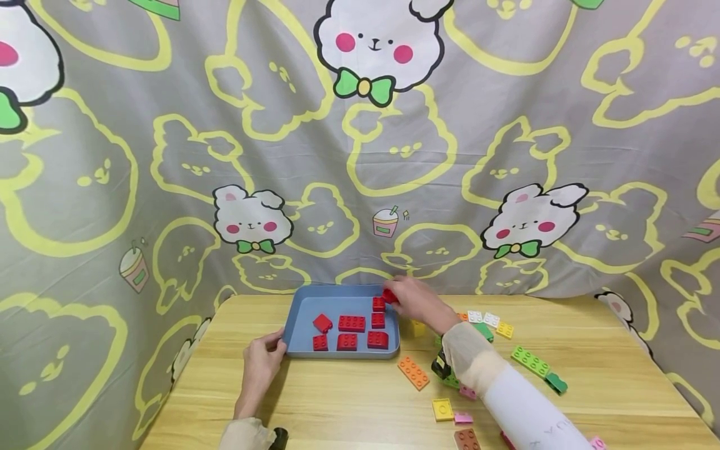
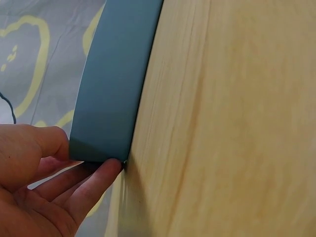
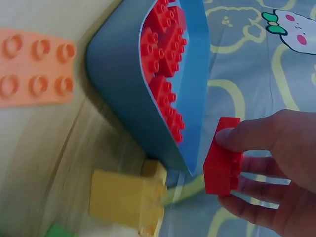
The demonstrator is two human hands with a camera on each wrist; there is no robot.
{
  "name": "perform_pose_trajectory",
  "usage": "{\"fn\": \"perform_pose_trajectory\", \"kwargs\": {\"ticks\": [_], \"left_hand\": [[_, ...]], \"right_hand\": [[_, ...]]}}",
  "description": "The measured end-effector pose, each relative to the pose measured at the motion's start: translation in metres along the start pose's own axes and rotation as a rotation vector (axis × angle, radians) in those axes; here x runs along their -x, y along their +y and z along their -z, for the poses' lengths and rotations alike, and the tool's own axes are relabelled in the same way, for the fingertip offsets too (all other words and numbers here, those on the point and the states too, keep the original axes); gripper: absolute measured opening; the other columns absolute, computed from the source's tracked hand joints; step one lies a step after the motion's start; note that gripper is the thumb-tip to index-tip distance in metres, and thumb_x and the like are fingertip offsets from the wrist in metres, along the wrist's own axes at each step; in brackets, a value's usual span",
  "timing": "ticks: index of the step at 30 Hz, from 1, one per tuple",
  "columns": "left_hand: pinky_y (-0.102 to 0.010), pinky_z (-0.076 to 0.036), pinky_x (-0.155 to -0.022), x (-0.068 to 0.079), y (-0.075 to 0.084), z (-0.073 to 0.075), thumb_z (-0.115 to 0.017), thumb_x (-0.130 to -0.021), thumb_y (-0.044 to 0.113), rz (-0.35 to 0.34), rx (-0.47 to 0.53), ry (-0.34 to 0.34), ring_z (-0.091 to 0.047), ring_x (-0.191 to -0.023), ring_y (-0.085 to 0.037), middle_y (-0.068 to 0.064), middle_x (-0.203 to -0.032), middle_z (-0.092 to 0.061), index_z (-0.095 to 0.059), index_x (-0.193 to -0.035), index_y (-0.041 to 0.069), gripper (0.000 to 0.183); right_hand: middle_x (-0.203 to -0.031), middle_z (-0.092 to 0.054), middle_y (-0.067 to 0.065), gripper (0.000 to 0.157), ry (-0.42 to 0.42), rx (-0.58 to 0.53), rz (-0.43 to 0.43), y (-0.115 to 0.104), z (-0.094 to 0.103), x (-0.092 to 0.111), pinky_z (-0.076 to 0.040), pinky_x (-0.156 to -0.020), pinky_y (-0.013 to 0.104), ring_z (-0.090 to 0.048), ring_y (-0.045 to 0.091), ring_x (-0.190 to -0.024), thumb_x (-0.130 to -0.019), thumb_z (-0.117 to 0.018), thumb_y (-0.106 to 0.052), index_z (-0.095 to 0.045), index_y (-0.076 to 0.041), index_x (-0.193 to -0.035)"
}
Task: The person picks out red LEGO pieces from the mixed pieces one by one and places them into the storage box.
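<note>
My right hand (image 1: 419,303) pinches a red building brick (image 3: 222,160) between thumb and fingers, over the back right corner of the blue tray (image 1: 329,305). Inside the tray lie several more red bricks (image 1: 351,323), some small and square, one longer. At the tray's front left corner is my left hand (image 1: 263,362). In the left wrist view its thumb sits at the rim and its fingertips (image 2: 112,168) touch the lower edge, gripping the tray wall.
Right of the tray lie an orange brick (image 1: 413,373), a yellow brick (image 3: 116,197), a lime green brick (image 1: 530,361) and white bricks (image 1: 475,317). A yellow square piece (image 1: 442,410) and a brown brick (image 1: 466,439) are nearer the front. A patterned curtain (image 1: 360,156) hangs behind the table.
</note>
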State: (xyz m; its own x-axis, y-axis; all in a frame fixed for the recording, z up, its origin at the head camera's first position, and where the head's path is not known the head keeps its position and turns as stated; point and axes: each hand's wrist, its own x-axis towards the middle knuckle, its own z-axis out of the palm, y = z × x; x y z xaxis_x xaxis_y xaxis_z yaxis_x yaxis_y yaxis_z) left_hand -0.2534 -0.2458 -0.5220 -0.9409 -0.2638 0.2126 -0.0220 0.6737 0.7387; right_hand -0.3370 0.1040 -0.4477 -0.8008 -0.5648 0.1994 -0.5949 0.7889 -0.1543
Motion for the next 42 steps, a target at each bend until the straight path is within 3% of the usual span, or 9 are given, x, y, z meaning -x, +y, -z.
{"fn": "perform_pose_trajectory", "kwargs": {"ticks": [10,16,26,42], "left_hand": [[-0.02,-0.047,-0.058,0.0,-0.002,0.0,-0.065,-0.091,0.002,0.016,0.02,0.001,-0.07,-0.087,-0.023,-0.021,-0.106,-0.076,-0.074,-0.123,0.002,0.033],[-0.02,-0.047,-0.058,-0.001,-0.003,0.001,-0.065,-0.09,0.002,0.008,0.018,0.007,-0.07,-0.087,-0.023,-0.02,-0.106,-0.076,-0.074,-0.123,0.002,0.034],[-0.02,-0.049,-0.065,-0.002,-0.003,-0.001,-0.066,-0.09,0.0,0.008,0.021,0.011,-0.072,-0.096,-0.026,-0.019,-0.108,-0.076,-0.075,-0.121,0.002,0.033],[-0.022,-0.051,-0.065,-0.003,-0.003,-0.001,-0.066,-0.09,-0.001,-0.012,0.023,0.009,-0.073,-0.093,-0.026,-0.019,-0.104,-0.076,-0.075,-0.121,0.001,0.032]], "right_hand": [[-0.087,-0.066,0.001,0.028,-0.05,0.009,0.069,-0.02,-0.015,-0.035,-0.052,-0.073,0.033,-0.059,0.017,-0.077,-0.089,-0.077,-0.009,-0.071,-0.008,-0.117],[-0.098,-0.069,0.003,0.034,-0.056,0.034,0.113,-0.03,-0.024,-0.052,-0.054,-0.081,0.032,-0.063,0.017,-0.085,-0.089,-0.077,-0.01,-0.07,-0.008,-0.122],[-0.083,-0.064,-0.002,0.022,-0.092,-0.006,0.104,-0.039,-0.041,-0.071,-0.053,-0.072,0.032,-0.064,0.017,-0.081,-0.089,-0.076,-0.006,-0.071,-0.01,-0.11],[-0.071,-0.058,-0.002,0.017,-0.155,-0.055,0.032,-0.039,-0.06,-0.081,-0.048,-0.067,0.03,-0.057,0.015,-0.07,-0.09,-0.073,0.0,-0.074,-0.01,-0.104]]}}
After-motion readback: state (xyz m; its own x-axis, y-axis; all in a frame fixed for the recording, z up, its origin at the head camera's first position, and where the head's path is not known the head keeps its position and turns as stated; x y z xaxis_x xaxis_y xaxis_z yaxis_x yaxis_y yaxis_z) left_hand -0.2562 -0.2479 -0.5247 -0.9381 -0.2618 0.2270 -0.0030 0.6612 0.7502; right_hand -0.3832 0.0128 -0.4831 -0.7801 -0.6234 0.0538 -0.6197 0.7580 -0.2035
